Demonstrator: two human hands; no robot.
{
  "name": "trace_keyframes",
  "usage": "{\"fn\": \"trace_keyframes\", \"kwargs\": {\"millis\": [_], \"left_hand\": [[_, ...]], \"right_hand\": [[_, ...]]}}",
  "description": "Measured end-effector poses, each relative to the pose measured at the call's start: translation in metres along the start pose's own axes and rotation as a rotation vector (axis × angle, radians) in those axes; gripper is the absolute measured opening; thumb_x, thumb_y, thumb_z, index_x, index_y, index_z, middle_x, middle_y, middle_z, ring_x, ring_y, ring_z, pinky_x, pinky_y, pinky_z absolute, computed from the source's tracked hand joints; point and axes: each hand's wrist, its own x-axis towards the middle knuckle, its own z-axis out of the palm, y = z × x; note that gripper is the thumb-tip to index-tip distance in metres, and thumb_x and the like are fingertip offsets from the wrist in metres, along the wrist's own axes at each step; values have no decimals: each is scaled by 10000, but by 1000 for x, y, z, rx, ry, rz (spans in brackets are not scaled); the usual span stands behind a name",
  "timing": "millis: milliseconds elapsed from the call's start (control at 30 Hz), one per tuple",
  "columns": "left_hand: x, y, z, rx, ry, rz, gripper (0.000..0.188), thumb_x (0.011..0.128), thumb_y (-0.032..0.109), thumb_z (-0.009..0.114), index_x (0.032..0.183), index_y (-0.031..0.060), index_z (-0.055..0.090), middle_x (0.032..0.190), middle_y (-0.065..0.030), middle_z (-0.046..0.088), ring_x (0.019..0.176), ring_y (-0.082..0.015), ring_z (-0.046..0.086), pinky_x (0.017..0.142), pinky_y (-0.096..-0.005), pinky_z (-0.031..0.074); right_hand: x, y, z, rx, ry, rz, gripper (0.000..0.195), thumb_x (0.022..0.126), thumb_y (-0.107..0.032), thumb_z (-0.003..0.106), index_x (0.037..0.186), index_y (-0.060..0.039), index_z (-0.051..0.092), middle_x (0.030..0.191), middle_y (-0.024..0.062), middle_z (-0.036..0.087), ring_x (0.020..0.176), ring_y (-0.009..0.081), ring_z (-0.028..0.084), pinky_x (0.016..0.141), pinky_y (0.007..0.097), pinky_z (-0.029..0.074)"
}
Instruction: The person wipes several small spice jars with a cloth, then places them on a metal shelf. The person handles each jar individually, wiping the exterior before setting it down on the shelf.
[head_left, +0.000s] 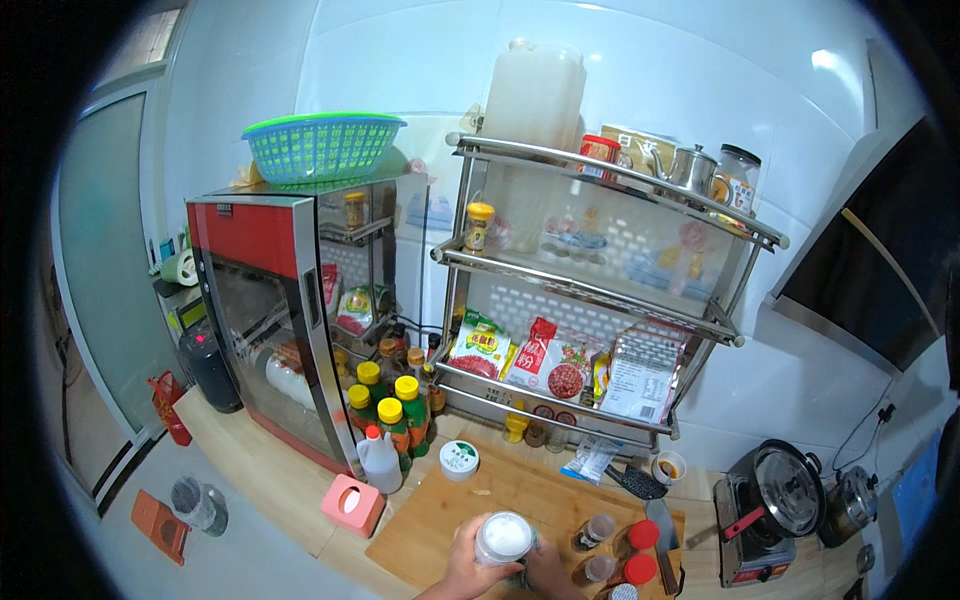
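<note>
My left hand (466, 561) is wrapped around a clear jar (502, 538) over the front of a wooden cutting board (420, 517). White material fills the jar's round top; whether it is powder or a lid is hard to tell. Against the jar's right side is my right hand (551, 568), its fingers partly hidden. A round white lid or tub (459, 460) with green print lies at the board's back left corner. To the right of my hands stand several small spice jars, among them one with a red cap (643, 534). Beyond them lies a knife (661, 547).
Left of the board are a pink tissue box (352, 504), a white plastic jug (380, 465) and yellow-capped bottles (409, 412). A steel rack (585, 270) with seasoning bags stands behind. A lidded pan (784, 491) sits on a portable gas stove (750, 559) at right.
</note>
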Motion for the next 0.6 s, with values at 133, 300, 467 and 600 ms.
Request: {"fn": "trace_keyframes", "kwargs": {"millis": [133,300,467,600], "left_hand": [[10,-4,-17,179,-79,63,845,606,185,828,1255,-5,322,1166,-133,480,1098,-225,485,948,-365,380],[13,-34,-36,85,-46,-142,805,628,202,815,1236,-2,329,1150,-140,483,1092,-223,484,943,-366,379],[16,-84,-59,128,36,-197,737,618,225,823,1138,15,344,1080,-137,496,1036,-221,513,884,-354,423],[16,-122,-68,418,-59,-299,643,624,215,821,1043,34,368,1003,-133,508,955,-207,549,808,-345,469]], "right_hand": [[9,4,-3,-63,-96,38,326,879,-322,504,947,-17,597,799,131,624,763,189,598,711,329,462],[23,20,3,-215,-238,180,417,857,-431,510,949,-37,614,833,159,638,782,266,611,744,363,459],[37,-2,-2,-349,-410,162,496,851,-480,510,1110,-60,547,939,161,634,866,277,605,786,352,454],[73,8,-14,-248,-428,147,493,852,-485,515,1094,-57,561,898,150,635,849,244,604,772,344,455]]}}
